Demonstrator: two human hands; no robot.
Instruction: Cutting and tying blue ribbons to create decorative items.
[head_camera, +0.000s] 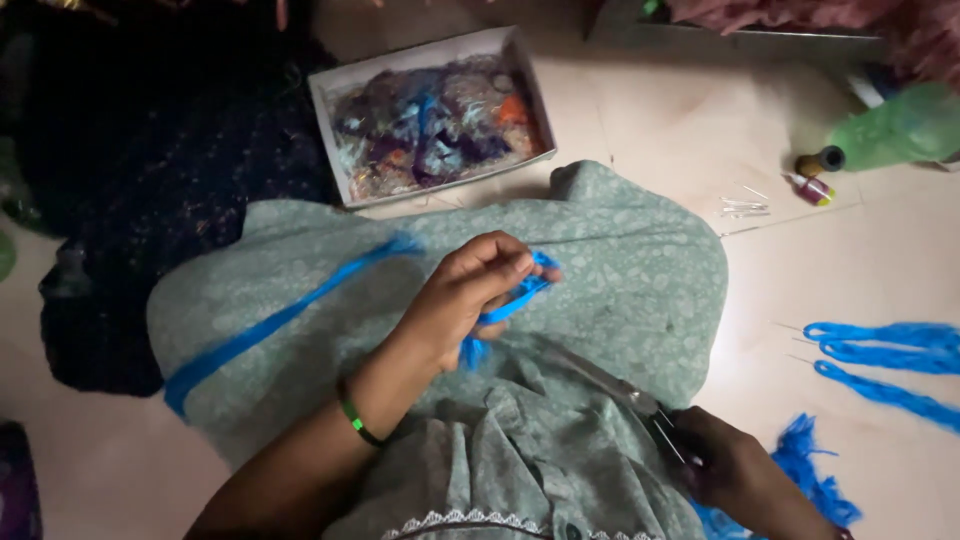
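My left hand pinches a folded bunch of bright blue thread over my lap, which is covered in pale green printed cloth. A long strand of the same blue thread runs from the hand down to the left across the cloth. My right hand, at the lower right, grips the handles of metal scissors. Their shut blades point up and left toward the left hand.
A white box of tangled coloured thread scraps lies on the floor above my lap. Blue thread hanks and cut blue scraps lie at the right. Small spools, needles and a green bottle sit at the upper right. Dark cloth lies at the left.
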